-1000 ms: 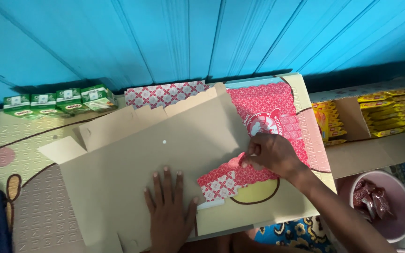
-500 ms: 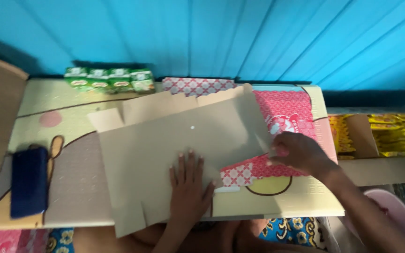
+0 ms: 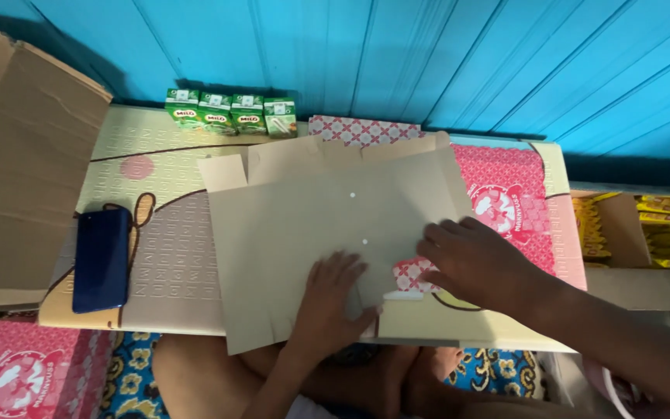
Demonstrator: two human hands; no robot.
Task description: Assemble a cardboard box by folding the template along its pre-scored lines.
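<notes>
A flattened cardboard sheet (image 3: 327,233) — a plain brown box blank with short flaps along its far edge and slots cut into its near edge — lies across the middle of a low patterned surface (image 3: 157,256), its near corner overhanging toward the person's lap. The left hand (image 3: 331,299) rests palm-down on the sheet near its lower right corner, fingers spread and flat, gripping nothing. The right hand (image 3: 478,260) lies just beside it, fingers extended together and pressing at the sheet's right edge, where a piece of red-and-white patterned paper (image 3: 412,273) shows from beneath; whether the fingertips pinch that paper or only press on it cannot be told. The sheet looks light and fairly stiff, likely to bend along its scored fold lines rather than flop, and its matte face should not be slippery — the long edges or the flaps seem the natural places to take hold, two-handed to keep it from sagging. A dark blue phone (image 3: 101,258) lies at the left of the surface, four green drink cartons (image 3: 230,112) stand in a row at the back against the blue wall, and a red patterned wrapper (image 3: 505,206) lies to the right, partly under the sheet.
</notes>
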